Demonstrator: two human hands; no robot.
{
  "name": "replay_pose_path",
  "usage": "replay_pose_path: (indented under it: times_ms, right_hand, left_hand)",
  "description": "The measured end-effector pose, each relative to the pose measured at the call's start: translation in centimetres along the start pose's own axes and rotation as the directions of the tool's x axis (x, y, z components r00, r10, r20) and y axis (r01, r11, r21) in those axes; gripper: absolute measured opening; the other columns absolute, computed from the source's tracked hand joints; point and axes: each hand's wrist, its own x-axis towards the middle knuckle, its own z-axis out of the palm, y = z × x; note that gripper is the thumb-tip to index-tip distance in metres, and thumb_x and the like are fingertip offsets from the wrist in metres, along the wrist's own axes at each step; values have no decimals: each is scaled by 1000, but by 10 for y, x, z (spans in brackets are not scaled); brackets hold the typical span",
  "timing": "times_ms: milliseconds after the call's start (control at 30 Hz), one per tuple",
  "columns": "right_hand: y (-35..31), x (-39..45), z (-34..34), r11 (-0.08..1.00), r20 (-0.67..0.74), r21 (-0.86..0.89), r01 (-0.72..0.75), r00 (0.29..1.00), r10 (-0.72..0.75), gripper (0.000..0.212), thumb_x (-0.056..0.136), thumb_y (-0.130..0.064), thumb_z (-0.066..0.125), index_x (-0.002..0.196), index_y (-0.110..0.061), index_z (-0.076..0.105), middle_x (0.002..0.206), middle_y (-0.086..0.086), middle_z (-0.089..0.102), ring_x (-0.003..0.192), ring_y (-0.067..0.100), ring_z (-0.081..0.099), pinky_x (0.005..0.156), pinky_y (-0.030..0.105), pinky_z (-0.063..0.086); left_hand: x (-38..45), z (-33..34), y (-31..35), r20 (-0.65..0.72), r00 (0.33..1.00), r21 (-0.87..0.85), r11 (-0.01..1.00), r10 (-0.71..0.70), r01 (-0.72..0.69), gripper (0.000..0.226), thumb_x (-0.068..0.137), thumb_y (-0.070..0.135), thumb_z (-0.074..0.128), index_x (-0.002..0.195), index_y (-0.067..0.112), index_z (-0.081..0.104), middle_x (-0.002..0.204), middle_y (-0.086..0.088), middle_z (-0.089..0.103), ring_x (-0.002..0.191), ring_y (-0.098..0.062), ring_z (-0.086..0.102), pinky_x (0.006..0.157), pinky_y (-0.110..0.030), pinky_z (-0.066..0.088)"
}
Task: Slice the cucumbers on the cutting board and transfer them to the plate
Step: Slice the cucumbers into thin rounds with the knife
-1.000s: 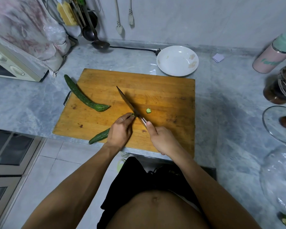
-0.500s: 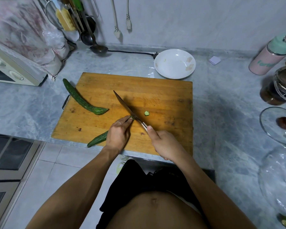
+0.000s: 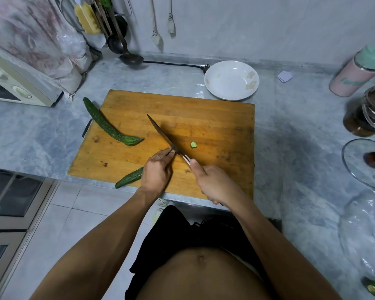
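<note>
Now | cucumbers (image 3: 129,177) (image 3: 108,126): two | slice (image 3: 193,144): one | plate (image 3: 231,83): one | knife (image 3: 164,134): one

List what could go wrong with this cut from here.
1. The left hand holds the cucumber with its fingertips right against the knife blade, so a slip could nick them.
2. That cucumber's tail end overhangs the cutting board front edge and might tip or roll.
3. The second cucumber hangs off the board's left corner and could get knocked away.
</note>
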Motion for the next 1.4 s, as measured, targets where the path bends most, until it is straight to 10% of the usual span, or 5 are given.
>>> replay_pose_path:
  times_ms: [267,734,1402]
  right_hand:
    - [-5,10,17,1000,-31,-24,12,999,-13,73,103,-57,20,106,-5,71,61,1,48,72,25,54,77,41,52]
    - [16,0,-4,984,-76,143,-109,990,121,70,98,-67,21,74,-13,57,55,2,45,40,17,42,40,22,35]
    - [9,-11,3,999,-25,26,24,999,-23,64,102,-59,23,61,-18,51,59,0,49,52,15,46,59,30,36]
  left_hand:
    - [-2,-2,-1,23,1000,-7,1000,7,-7,40,78,-6,64,116,5,69,126,-14,63,110,-30,64,93,-32,48]
    - [2,-8,1,-27,997,-28,997,73,-74,28,86,2,63,112,7,71,118,-12,68,98,-28,68,85,-37,56]
    - [-1,4,-5,-22,998,9,998,64,-64,31,82,1,66,112,7,71,121,-11,67,105,-27,66,85,-34,54]
